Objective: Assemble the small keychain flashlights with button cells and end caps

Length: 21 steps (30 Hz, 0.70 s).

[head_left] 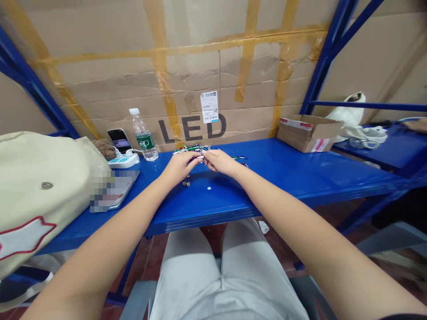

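My left hand and my right hand meet above the blue table. The fingers of both are closed in a pinch around something small and pale, mostly hidden between them. Just behind my fingers lies a pile of slim, shiny pens in green, silver and other colours. A blue pen sticks out to the right of my right hand. Nearer to me, below my left hand, are several small metal pieces. A small white disc rests to their right.
On the left stand a cream bag, a tablet-like flat item, a white power strip, a phone and a water bottle. An open cardboard box sits at the right. Behind rises a taped cardboard wall.
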{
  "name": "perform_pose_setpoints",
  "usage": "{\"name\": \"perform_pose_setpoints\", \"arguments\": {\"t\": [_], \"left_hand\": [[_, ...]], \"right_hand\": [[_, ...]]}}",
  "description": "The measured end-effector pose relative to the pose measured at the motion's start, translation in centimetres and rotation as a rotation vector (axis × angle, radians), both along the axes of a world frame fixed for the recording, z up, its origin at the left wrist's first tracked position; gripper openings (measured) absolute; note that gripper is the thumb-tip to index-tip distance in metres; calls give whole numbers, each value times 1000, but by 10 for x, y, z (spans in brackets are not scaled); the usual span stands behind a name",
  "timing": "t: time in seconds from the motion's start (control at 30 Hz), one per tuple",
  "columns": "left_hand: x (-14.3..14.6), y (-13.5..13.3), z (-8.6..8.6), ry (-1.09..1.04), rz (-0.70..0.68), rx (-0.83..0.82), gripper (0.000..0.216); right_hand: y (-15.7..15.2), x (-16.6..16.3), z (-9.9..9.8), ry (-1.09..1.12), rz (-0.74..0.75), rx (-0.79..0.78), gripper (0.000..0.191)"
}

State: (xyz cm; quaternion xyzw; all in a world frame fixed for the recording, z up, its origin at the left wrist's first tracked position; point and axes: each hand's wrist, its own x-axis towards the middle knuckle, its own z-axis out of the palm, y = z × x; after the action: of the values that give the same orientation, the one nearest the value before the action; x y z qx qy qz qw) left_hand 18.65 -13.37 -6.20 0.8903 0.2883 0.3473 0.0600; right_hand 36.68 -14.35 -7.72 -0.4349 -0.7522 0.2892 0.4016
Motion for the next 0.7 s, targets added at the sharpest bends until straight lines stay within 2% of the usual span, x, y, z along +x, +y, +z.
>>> {"name": "perform_pose_setpoints", "arguments": {"t": [0.1,0.17,0.33,0.43,0.5,0.63,0.7], "left_hand": [[1,3,-2,-38,4,-207,36],[1,4,-3,-14,14,-236,36],[1,2,-1,81,26,40,29],[2,2,-1,75,14,81,29],[3,3,-2,38,30,-25,31],[-1,6,-2,-78,17,-401,42],[-4,6,-2,-129,-11,-545,43]], "right_hand": [[0,2,0,-63,-55,141,38],[-1,2,0,-102,-76,155,37],[0,1,-1,15,1,-37,39],[1,2,-2,43,36,-114,40],[1,4,-2,-57,-18,-15,40],[-3,9,3,-364,-170,355,27],[-6,12,5,-524,-179,439,25]]}}
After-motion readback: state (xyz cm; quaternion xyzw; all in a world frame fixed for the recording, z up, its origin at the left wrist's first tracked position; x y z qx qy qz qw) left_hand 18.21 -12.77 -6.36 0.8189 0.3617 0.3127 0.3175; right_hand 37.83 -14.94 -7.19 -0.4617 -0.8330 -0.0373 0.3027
